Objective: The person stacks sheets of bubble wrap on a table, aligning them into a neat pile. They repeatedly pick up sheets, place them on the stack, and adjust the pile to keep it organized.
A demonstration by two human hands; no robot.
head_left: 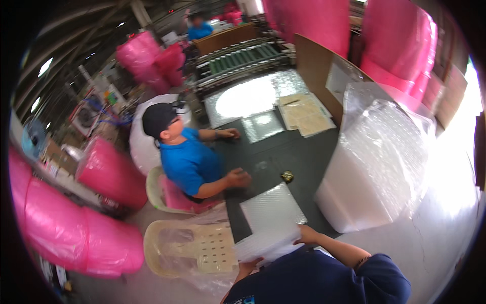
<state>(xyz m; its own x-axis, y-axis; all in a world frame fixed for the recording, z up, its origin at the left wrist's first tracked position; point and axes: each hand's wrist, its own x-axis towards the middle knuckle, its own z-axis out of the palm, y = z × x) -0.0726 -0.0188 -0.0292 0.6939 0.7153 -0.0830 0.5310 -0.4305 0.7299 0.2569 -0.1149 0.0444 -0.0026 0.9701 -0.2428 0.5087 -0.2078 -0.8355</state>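
Observation:
A stack of clear bubble wrap sheets [268,244] is between my hands at the near end of the dark table [309,157]. My left hand [250,265] grips its near left edge, the fingers partly hidden. On the right edge my right hand [308,235] is closed, thumb and fingers around the sheets. Just beyond, more bubble wrap [271,206] lies flat on the table and runs under or against the held stack; I cannot tell which. A small gold-coloured object [287,176] rests past it.
A co-worker in a blue shirt [187,157] sits at the table's left side, hands over it. A large bag of bubble wrap [374,167] stands at the right. Pale papers [306,114] lie farther back, before a roller conveyor [243,60]. An off-white plastic chair [187,248] is near left.

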